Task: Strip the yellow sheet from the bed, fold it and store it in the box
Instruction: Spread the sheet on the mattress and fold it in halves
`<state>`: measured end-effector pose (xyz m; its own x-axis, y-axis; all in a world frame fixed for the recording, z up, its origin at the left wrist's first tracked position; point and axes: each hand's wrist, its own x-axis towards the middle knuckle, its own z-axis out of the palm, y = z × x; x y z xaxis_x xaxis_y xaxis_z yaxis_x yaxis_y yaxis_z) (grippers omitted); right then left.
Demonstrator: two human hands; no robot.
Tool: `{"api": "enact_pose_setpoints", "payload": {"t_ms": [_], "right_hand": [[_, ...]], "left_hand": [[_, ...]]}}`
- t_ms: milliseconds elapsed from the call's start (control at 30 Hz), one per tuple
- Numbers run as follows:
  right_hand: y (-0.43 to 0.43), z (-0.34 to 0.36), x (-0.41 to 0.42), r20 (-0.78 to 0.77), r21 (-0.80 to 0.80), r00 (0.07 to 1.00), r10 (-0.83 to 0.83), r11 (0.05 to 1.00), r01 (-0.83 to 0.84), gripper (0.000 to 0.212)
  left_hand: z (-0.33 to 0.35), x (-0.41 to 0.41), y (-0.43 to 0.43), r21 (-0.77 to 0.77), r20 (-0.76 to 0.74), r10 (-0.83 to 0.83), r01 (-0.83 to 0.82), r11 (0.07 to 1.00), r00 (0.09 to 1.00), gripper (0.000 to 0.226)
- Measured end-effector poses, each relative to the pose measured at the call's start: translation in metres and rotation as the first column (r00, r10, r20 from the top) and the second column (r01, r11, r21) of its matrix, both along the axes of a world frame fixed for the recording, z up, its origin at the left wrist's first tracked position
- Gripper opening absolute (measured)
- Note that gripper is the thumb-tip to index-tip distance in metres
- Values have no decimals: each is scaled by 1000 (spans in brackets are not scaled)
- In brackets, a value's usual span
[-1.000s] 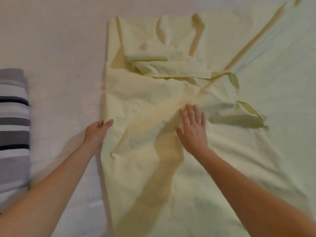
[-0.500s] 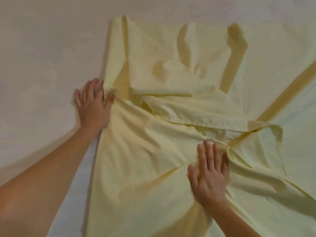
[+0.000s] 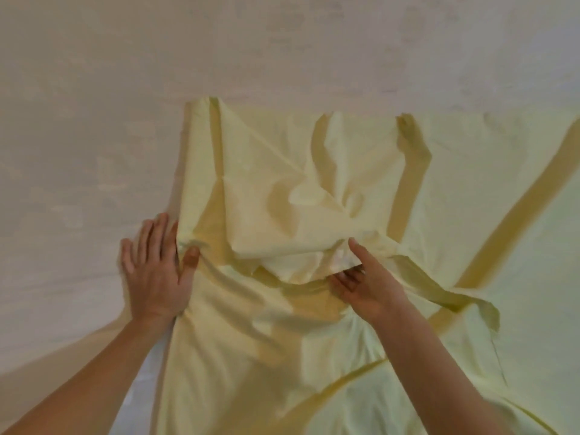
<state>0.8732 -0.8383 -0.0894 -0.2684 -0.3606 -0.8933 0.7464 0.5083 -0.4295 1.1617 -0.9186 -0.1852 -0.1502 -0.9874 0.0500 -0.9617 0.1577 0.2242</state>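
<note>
Head view: the yellow sheet (image 3: 314, 356) lies loose on the bed (image 3: 94, 120), half folded. Left hand (image 3: 157, 271) presses its edge with flat fingers. Right hand (image 3: 367, 287) seems to pinch a flap; next, pull it flat.

sheet (image 3: 314, 365): pale yellow, plain all over, kinda buttery

folds (image 3: 414, 171): darker, mustardy yellow where the cloth doubles up or sits in shadow, so you get dull gold bands running across the pale stuff

right side of sheet: a touch greener, more washed-out lemon

bed (image 3: 94, 120): off-white with a slight pinkish-grey cast, plain, looks a bit blotchy tbh

white bit (image 3: 339, 258): tiny bright white patch under the folded flap, can't tell what it is
</note>
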Motion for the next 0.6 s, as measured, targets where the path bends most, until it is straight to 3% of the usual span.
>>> {"api": "enact_pose_setpoints", "payload": {"t_ms": [200,333,367,400,433,500,533,600], "right_hand": [[-14,-8,-8,-223,141,919,324,944,-299,29],[7,-23,2,-498,49,820,280,954,-296,23],[14,-25,8,-584,37,757,291,942,-333,20],[20,-26,15,-696,72,638,330,916,-396,17],[24,-28,22,-811,148,448,375,873,-464,20],[28,-32,41,-956,252,-27,291,774,-580,31],[27,-31,52,-961,270,-221,164,719,-641,31],[25,-32,70,-883,394,-468,30,589,-705,32]], "left_hand": [[0,-1,-1,12,-9,17,-17,1000,1000,72],[0,-1,-2,20,-4,14,-14,1000,1000,73],[0,-1,-2,17,-2,14,-14,1000,1000,73],[0,-1,-2,13,-6,18,-18,1000,1000,73],[1,-1,-2,7,-13,22,-22,1000,1000,72],[2,-2,-1,-5,-18,16,-16,1000,1000,71],[2,-3,-1,-12,-19,12,-12,1000,1000,71],[2,-2,-1,-21,-21,4,-4,1000,1000,70]]}}
